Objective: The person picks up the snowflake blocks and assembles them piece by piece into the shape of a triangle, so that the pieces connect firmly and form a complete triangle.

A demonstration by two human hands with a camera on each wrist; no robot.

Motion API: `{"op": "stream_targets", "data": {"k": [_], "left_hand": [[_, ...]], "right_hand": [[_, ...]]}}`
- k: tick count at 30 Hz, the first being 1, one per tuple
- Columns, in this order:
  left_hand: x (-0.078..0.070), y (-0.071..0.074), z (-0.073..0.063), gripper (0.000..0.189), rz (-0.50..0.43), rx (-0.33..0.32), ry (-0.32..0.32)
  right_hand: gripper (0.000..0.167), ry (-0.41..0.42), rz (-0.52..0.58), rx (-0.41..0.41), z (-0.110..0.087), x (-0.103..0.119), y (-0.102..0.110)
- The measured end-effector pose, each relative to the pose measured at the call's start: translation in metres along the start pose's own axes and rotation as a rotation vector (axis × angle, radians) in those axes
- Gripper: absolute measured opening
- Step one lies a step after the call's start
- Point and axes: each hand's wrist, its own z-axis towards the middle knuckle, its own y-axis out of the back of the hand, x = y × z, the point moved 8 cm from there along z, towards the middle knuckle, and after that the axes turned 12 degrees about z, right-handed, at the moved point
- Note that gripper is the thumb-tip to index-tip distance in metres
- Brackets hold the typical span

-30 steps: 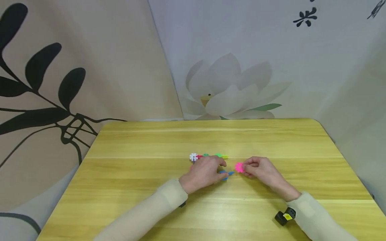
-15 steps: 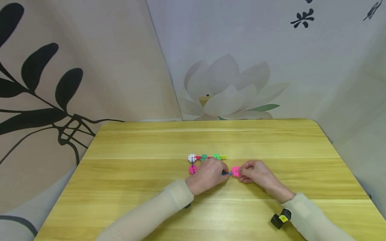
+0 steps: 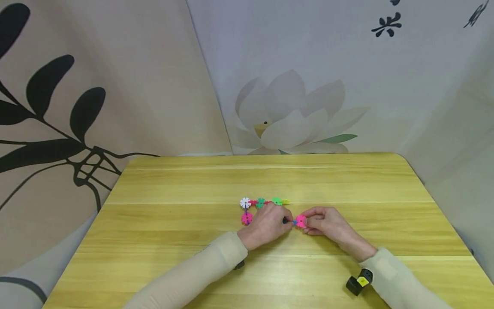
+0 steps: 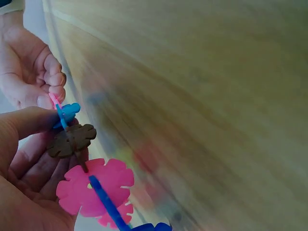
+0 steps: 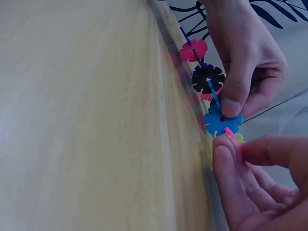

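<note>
My left hand (image 3: 266,225) pinches a light-blue snowflake disc (image 5: 223,121) between thumb and fingers. That disc is linked to a dark brown or black disc (image 4: 72,141), which joins a pink slotted disc (image 4: 96,192) and a dark-blue disc (image 4: 109,204) further along the chain. My right hand (image 3: 328,225) pinches another pink disc (image 3: 301,221) by its edge, standing edge-on at the rim of the light-blue one. Both hands are close over the table, fingertips nearly meeting. In the head view the left hand hides part of the chain.
Beyond the left hand, more of the chain shows: a white disc (image 3: 245,202), a pink disc (image 3: 247,218), a green disc (image 3: 260,203), a light-green disc (image 3: 276,201) and a yellow piece (image 3: 285,201). The wooden table (image 3: 193,180) ends before a patterned wall (image 3: 301,51).
My right hand has moved left and slightly down with its pink disc, bringing it against the light-blue disc. My left hand has shifted a little right and now pinches that light-blue disc.
</note>
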Motion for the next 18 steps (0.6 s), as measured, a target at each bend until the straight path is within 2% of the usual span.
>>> {"op": "stream_targets", "data": {"k": [5, 12, 18], "left_hand": [[0.002, 0.0004, 0.0007, 0.004, -0.042, 0.009, 0.023], [0.0047, -0.0012, 0.0021, 0.005, -0.036, 0.01, 0.046], [0.0029, 0.0038, -0.0002, 0.011, 0.008, 0.031, -0.001]], "right_hand": [[0.036, -0.001, 0.035, 0.01, -0.0001, 0.0001, -0.0012], [0.035, -0.004, 0.036, -0.003, 0.0016, -0.0021, -0.0017], [0.035, -0.017, 0.035, -0.007, 0.0044, -0.0043, -0.0002]]}}
